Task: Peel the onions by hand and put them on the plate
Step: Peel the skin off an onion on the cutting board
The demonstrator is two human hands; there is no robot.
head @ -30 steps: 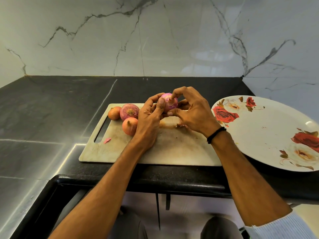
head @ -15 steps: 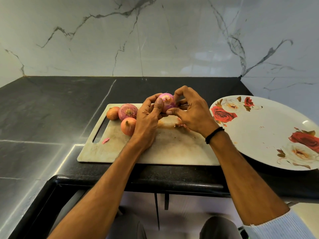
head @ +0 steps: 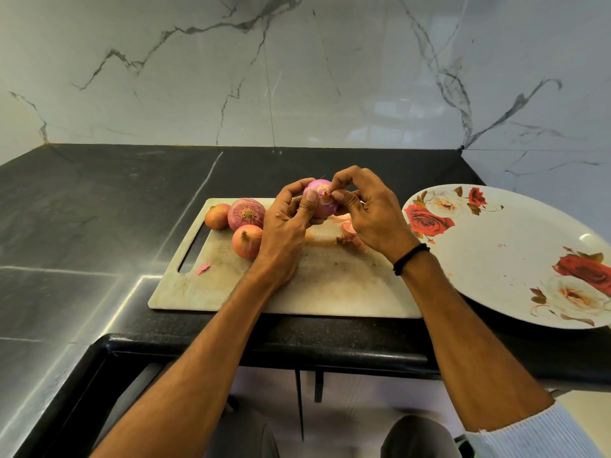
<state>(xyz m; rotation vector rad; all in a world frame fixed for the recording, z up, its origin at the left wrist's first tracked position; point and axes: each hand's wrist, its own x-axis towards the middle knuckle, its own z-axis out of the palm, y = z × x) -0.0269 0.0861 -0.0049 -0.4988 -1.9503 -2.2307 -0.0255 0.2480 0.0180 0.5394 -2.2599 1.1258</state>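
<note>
We see a glossy, round pink onion (head: pixel 322 201) held above the far edge of a pale, stained, rectangular cutting board (head: pixel 330 285) with a slot handle. The left hand (head: pixel 284 233) grips it, fingers curled behind and the thumb pressed flat on its front. The right hand (head: pixel 373 216) is closed in a pinch, thumb and forefinger nipping a shred of skin at the onion's top. On the board's left part sit three unpeeled ones with dry, papery skins: a small tan onion (head: pixel 216 216), a large purple onion (head: pixel 247 213) with a wiry root tuft, and an orange onion (head: pixel 246 241). Curled peel scraps (head: pixel 350 233) lie under the right hand. A smooth white plate (head: pixel 496 259) printed with roses rests to the right on the speckled black counter (head: pixel 99 200).
</note>
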